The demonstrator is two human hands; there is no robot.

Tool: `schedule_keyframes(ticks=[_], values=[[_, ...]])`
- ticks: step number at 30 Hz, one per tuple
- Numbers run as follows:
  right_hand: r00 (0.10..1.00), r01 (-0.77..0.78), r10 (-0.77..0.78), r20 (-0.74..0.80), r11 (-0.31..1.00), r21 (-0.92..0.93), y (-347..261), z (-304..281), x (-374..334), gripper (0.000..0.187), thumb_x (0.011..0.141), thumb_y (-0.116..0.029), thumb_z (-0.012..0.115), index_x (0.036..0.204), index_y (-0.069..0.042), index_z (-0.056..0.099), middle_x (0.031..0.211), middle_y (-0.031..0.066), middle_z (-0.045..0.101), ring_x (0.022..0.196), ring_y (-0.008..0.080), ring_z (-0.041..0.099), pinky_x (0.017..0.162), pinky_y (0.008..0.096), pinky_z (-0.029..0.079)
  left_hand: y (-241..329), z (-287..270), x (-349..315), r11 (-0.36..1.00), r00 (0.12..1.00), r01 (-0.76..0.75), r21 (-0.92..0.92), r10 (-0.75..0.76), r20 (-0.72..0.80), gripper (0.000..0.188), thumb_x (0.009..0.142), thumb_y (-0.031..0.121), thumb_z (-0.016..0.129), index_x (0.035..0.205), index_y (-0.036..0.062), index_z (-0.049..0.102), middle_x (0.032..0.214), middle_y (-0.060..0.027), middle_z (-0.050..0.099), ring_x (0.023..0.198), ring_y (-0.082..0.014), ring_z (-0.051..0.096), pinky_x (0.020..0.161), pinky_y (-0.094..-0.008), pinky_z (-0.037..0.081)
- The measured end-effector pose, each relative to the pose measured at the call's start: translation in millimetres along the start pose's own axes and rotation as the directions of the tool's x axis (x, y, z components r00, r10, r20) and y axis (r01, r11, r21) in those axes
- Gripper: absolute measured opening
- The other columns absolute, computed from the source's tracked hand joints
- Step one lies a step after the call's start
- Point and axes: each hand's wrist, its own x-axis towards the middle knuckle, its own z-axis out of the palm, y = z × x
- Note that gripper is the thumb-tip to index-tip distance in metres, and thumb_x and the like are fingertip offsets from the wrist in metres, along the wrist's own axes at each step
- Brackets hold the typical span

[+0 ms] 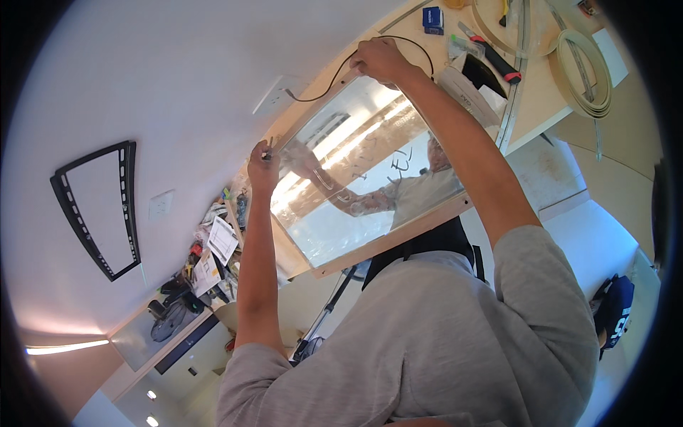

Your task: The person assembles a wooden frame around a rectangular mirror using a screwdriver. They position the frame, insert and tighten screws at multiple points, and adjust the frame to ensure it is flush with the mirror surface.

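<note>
A mirror-like panel [341,213] in a pale wooden frame [398,238] lies tilted before me, with dark handwritten marks on its glossy face and my reflection in it. At its far corner, my right hand [384,60] is closed with curled fingers on the frame's edge. Beside the left edge is my left hand [264,169], its fingers pinched together around a small, dark, metallic-looking thing too small to name. A thin black cable [331,87] curves across the wooden bench behind the panel and passes close to my right hand.
Right of the panel are an open box [466,96], a red-and-black utility knife [501,64] and coiled edge banding [583,71]. A small blue box [432,20] stands farther back. Papers and tools [213,249] clutter the left. A black bracket [128,206] is on the wall.
</note>
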Motion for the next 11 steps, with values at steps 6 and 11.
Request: schedule_keyframes(ticks=[6, 11], values=[[0.986, -0.047, 0.027, -0.166, 0.992, -0.116, -32, -7, -11, 0.023, 0.084, -0.019, 0.072, 0.107, -0.016, 0.075, 0.107, 0.0085, 0.067, 0.111, 0.0298, 0.060, 0.101, 0.0486, 0.039, -34, 4, 1, 0.978, 0.968, 0.142, -0.154, -0.105, 0.227, 0.035, 0.082, 0.012, 0.070, 0.114, -0.0009, 0.063, 0.096, -0.0120, 0.068, 0.087, -0.0175, 0.065, 0.077, -0.0331, 0.053], [0.945, 0.104, 0.013, -0.326, 0.935, 0.340, -101, -83, -73, 0.030, 0.087, -0.015, 0.072, 0.117, -0.010, 0.071, 0.120, 0.0143, 0.066, 0.117, 0.0324, 0.060, 0.104, 0.0428, 0.045, -64, 14, 12, 0.876, 0.952, 0.224, -0.427, -0.103, 0.288, 0.030, 0.083, 0.005, 0.068, 0.113, 0.0054, 0.065, 0.101, -0.0100, 0.066, 0.092, -0.0161, 0.063, 0.079, -0.0328, 0.054]])
